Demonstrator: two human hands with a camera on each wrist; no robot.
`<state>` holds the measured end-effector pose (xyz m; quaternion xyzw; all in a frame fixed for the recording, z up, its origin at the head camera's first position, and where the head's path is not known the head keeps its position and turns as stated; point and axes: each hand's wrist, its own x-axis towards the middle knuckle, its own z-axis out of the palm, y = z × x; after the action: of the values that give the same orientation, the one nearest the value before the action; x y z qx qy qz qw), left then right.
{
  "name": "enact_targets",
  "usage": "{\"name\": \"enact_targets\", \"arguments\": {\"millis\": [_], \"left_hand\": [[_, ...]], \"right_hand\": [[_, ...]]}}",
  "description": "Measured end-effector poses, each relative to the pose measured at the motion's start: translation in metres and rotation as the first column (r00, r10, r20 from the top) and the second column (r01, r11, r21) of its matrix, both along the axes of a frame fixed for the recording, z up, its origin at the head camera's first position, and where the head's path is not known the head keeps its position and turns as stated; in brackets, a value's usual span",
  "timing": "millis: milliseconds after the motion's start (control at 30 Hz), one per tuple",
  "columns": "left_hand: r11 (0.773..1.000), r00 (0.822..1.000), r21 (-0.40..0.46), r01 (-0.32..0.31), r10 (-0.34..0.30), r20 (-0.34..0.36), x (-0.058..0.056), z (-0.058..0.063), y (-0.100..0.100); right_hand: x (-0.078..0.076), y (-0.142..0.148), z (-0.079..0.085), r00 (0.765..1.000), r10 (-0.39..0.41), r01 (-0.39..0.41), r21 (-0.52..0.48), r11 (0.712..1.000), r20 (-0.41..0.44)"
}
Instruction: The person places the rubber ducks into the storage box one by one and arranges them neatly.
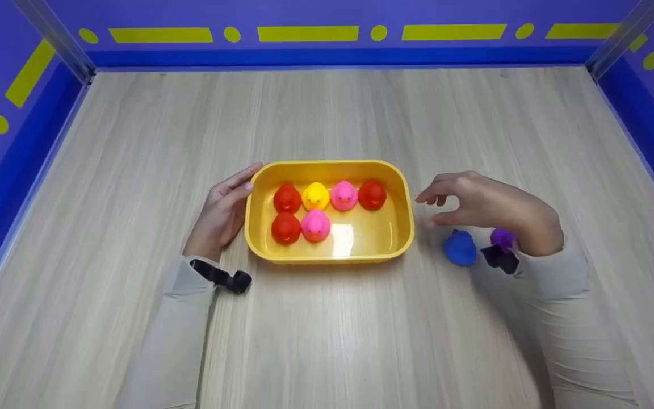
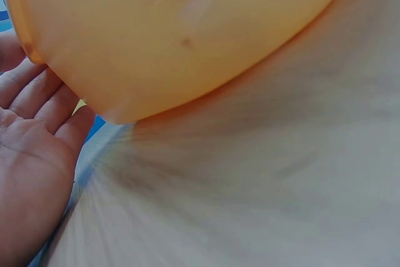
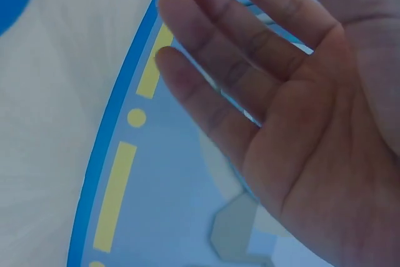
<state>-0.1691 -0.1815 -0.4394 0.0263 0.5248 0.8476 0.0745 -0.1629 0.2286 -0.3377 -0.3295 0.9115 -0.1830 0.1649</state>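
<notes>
A yellow plastic bin (image 1: 330,259) stands on the table. Inside, toward its left and back, are rubber ducks: three red, one yellow duck (image 1: 315,196) and two pink, one being the front pink duck (image 1: 315,226). My left hand (image 1: 222,210) rests with extended fingers against the bin's left side, thumb at the rim; the left wrist view shows the fingers (image 2: 47,95) along the outer wall. To the right of the bin, my right hand (image 1: 474,199) hovers with loosely bent fingers, holding nothing. Below it lies a blue duck (image 1: 460,248); a purple toy (image 1: 502,239) is partly hidden by the wrist.
The light wood-grain table (image 1: 327,341) is bounded by blue panels with yellow marks at the back (image 1: 327,57) and on both sides. A black strap with a small camera (image 1: 240,282) sits on the left wrist, and another black mount (image 1: 500,259) on the right.
</notes>
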Motion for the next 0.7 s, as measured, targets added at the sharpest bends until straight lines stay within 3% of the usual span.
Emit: {"name": "enact_targets", "arguments": {"millis": [367,700], "left_hand": [[1.0,1.0,0.012,-0.014,0.014,0.007,0.001,-0.001,0.0],[1.0,1.0,0.006,-0.023,0.023,-0.012,0.002,0.0,0.001]], "right_hand": [[0.006,0.019,-0.005,0.984,-0.115,0.104,0.08,0.991,0.138],[0.004,0.032,-0.006,0.961,-0.169,0.136,0.157,0.978,0.221]]}}
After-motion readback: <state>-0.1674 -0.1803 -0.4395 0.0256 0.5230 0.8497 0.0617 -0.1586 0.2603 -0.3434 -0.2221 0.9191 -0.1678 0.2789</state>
